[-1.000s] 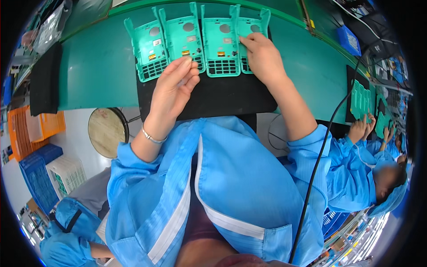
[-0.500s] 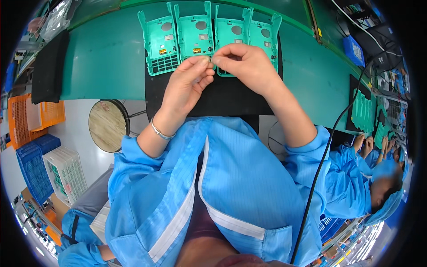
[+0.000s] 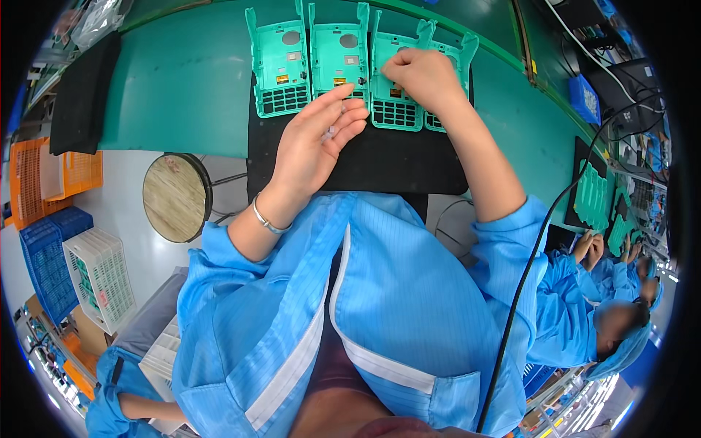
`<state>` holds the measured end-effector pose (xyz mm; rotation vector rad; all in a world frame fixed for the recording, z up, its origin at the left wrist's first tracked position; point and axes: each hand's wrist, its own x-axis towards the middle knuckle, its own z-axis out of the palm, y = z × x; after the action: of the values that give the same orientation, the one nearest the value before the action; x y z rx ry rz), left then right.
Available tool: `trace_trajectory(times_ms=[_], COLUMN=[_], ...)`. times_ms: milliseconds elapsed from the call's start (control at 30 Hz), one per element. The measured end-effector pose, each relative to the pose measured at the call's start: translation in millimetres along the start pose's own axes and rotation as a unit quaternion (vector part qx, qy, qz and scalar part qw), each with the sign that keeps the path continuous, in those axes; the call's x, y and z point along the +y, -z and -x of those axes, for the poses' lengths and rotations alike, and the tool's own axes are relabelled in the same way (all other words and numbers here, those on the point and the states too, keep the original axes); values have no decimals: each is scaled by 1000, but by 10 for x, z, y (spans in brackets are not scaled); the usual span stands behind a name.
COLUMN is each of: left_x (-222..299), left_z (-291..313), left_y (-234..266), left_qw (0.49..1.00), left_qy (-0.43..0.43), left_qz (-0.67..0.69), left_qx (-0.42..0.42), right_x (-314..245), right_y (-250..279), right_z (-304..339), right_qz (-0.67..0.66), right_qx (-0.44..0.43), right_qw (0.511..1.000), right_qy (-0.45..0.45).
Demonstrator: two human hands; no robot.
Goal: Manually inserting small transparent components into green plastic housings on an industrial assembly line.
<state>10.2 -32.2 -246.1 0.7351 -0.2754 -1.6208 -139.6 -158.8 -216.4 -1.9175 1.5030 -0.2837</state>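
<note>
Several green plastic housings [image 3: 328, 40] lie side by side on a black mat [image 3: 409, 162], their grilled ends toward me. My left hand [image 3: 308, 146] is cupped at the near end of the second housing from the left, with small pale translucent pieces [image 3: 329, 134] in its curled fingers and palm. Over the third housing [image 3: 394, 113], my right hand [image 3: 427, 77] has thumb and fingertips pinched together. Whatever is between those fingertips is hidden. The fourth housing [image 3: 464, 55] is partly behind my right hand and wrist.
The green worktop [image 3: 175, 95] extends to both sides, with a black pad [image 3: 84, 95] at left. A black cable [image 3: 522, 292] hangs at my right. A round stool [image 3: 175, 197] and crates [image 3: 102, 277] stand on the left. Co-workers handle green housings [image 3: 593, 197] at far right.
My hands have moved apart. The right one went forward and right over the third housing; the left turned palm up, showing small pale pieces. The view has shifted slightly.
</note>
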Motion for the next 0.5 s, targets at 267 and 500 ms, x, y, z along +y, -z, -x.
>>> trace_trajectory(times_ms=[267,500], left_x=[14,95], left_z=[52,52], left_y=[160,178], left_qw=[999,999], left_qy=[-21,-27], left_qz=[-21,-19], left_qx=[15,33], right_x=[-38,-74], right_y=[-50,-72], right_z=[-121,-143], right_qz=[41,190], right_qx=[-1,3], right_qw=[999,981], right_qy=[-9,38])
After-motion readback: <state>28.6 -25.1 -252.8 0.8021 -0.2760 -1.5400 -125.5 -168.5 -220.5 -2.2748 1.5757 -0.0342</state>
